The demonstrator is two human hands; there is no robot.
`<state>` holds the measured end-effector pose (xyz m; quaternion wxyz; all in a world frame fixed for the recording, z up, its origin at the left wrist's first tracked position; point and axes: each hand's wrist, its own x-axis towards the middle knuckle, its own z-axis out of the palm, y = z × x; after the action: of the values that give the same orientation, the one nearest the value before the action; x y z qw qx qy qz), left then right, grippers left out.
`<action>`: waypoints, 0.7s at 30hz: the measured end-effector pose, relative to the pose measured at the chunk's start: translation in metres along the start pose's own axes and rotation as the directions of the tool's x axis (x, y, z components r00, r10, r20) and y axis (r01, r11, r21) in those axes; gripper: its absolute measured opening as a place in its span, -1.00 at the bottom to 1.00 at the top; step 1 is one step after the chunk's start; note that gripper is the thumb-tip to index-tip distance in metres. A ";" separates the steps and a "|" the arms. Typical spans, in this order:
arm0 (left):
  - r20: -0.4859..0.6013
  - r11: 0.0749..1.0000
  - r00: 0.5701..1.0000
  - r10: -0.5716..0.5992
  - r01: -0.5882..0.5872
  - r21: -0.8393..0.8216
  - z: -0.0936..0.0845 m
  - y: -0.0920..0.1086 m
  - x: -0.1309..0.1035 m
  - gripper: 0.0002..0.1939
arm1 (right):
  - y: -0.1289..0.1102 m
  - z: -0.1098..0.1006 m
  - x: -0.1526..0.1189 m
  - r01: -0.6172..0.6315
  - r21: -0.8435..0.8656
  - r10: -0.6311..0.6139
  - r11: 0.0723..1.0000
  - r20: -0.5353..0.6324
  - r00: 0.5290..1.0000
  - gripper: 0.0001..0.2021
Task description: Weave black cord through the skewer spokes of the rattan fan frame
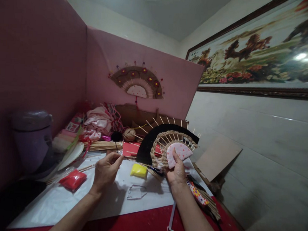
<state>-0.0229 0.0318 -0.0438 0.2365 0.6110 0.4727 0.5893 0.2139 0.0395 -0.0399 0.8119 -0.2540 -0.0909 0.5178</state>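
Note:
My right hand (177,168) grips a half-round craft fan by its base, the thumb lying on a white spotted panel (179,154). Thin wooden sticks radiate from that panel through a band of woven tan cord (158,144) and a wide black band (147,146), their tips poking out past the edge. To the left, my left hand (108,170) is closed in a pinch on a dark strand of yarn (126,158). This strand runs toward the fan's lower left corner. Behind the left hand sits a black yarn ball (116,137), with a strand hanging down from it.
A yellow packet (139,170) and a red packet (72,180) lie on the white sheet (108,207). Behind are a twine ball (129,135), bundled sticks (103,146) and pink cloth (99,118). A finished-looking fan (137,81) hangs on the pink partition. Scissors-like dark items lie partly hidden.

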 end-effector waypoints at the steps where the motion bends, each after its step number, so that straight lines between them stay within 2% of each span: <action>1: 0.004 1.000 1.000 -0.006 0.006 -0.007 0.000 0.000 0.000 -0.76 | 0.000 0.000 0.000 0.006 -0.001 -0.006 1.000 -0.002 1.000 -0.68; 4: 0.034 0.996 0.998 -0.047 0.049 -0.075 0.001 -0.001 0.002 -0.75 | 0.000 0.001 -0.001 -0.003 -0.017 0.003 1.000 -0.008 1.000 -0.70; 7: 0.135 0.972 0.982 -0.130 0.153 -0.177 0.003 -0.002 0.003 -0.74 | 0.000 0.002 -0.003 -0.026 -0.030 0.026 0.999 0.002 1.000 -0.71; 13: 0.367 0.880 0.896 -0.250 0.369 -0.301 0.012 0.002 -0.005 -0.76 | 0.002 0.009 -0.014 -0.020 -0.079 0.020 0.997 -0.005 1.000 -0.72; 18: 0.520 0.869 0.823 -0.229 0.414 -0.272 0.017 0.011 -0.016 -0.79 | 0.006 0.010 -0.016 -0.044 -0.038 0.043 0.998 -0.003 0.999 -0.76; 21: 0.536 0.858 0.806 -0.252 0.442 -0.262 0.019 0.011 -0.018 -0.74 | 0.007 0.008 -0.015 -0.044 -0.023 0.043 0.999 -0.016 0.999 -0.73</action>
<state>0.0011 0.0168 -0.0475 0.5644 0.5829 0.3826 0.4420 0.1984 0.0310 -0.0345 0.7981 -0.2693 -0.0849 0.5322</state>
